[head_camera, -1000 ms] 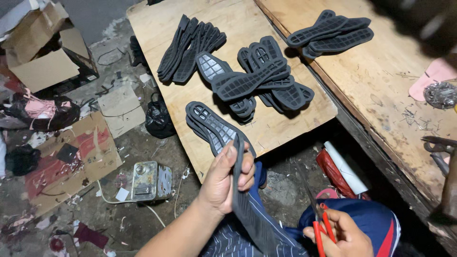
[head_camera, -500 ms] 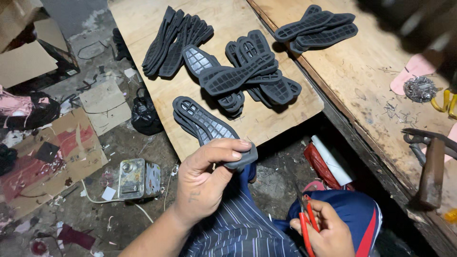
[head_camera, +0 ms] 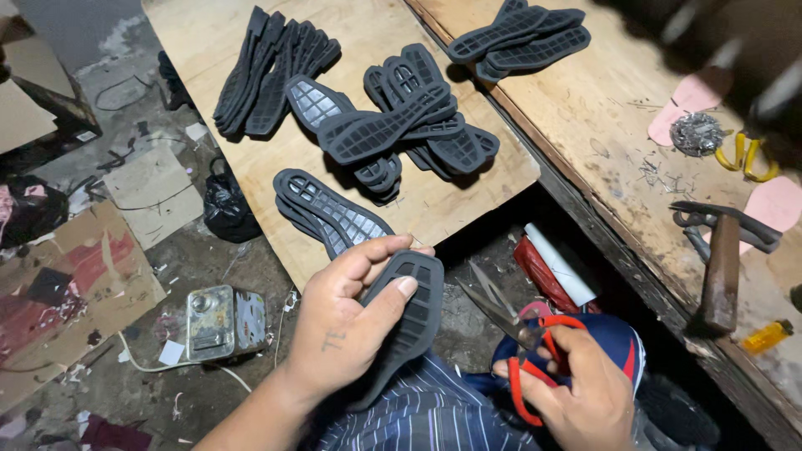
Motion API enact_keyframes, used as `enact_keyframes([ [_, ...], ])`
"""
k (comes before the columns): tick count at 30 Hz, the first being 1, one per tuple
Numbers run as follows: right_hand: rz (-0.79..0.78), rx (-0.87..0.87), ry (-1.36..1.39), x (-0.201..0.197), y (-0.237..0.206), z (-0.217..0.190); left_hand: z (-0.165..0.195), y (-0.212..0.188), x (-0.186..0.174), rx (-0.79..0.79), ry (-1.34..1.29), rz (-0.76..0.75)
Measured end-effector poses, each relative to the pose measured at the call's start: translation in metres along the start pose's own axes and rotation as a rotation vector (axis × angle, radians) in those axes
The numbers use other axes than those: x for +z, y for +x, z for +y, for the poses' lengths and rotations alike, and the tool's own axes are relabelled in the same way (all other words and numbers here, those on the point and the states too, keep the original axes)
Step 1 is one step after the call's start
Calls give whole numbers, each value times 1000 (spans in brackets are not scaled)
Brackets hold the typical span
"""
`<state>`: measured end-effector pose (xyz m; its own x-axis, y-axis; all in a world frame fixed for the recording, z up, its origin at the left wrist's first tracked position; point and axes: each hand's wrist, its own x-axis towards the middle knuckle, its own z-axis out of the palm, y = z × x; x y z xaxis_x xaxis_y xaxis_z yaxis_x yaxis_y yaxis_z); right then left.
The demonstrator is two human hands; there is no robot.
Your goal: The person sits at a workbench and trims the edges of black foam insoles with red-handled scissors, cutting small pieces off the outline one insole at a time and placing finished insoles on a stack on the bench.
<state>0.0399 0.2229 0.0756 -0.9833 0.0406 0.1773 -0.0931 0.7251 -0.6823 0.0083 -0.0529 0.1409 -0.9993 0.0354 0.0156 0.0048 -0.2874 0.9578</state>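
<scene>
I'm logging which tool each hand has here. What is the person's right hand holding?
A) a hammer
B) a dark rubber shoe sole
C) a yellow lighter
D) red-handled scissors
D: the right hand grips the red-handled scissors with blades open, while the left hand holds the dark rubber shoe sole; the hammer lies untouched on the workbench.

Blurred dark shape (head_camera: 752, 50) at top right; sole's (head_camera: 409, 317) lower end behind left hand (head_camera: 342, 334).
</scene>
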Motion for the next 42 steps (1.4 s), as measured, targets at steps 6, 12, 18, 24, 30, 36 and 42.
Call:
enact_keyframes([
  [6,83,-338,-202,-16,18,-30,2,-1,4,-115,14,-17],
  [12,27,-415,-198,-19,22,-28,-2,-2,0,-135,23,-33],
  [18,-31,-298,-178,-14,19,-19,0,5,2,-215,-1,-13],
  [24,-171,210,104,2,6,14,5,3,-2,-60,812,146],
  [30,-166,340,571,21,-7,56,17,26,-31,126,-412,416],
  [36,-193,393,646,32,-9,63,-19,17,-28,-223,-878,-161],
  [42,-208,404,588,39,-14,62,-61,16,-21,-245,-1103,-339],
])
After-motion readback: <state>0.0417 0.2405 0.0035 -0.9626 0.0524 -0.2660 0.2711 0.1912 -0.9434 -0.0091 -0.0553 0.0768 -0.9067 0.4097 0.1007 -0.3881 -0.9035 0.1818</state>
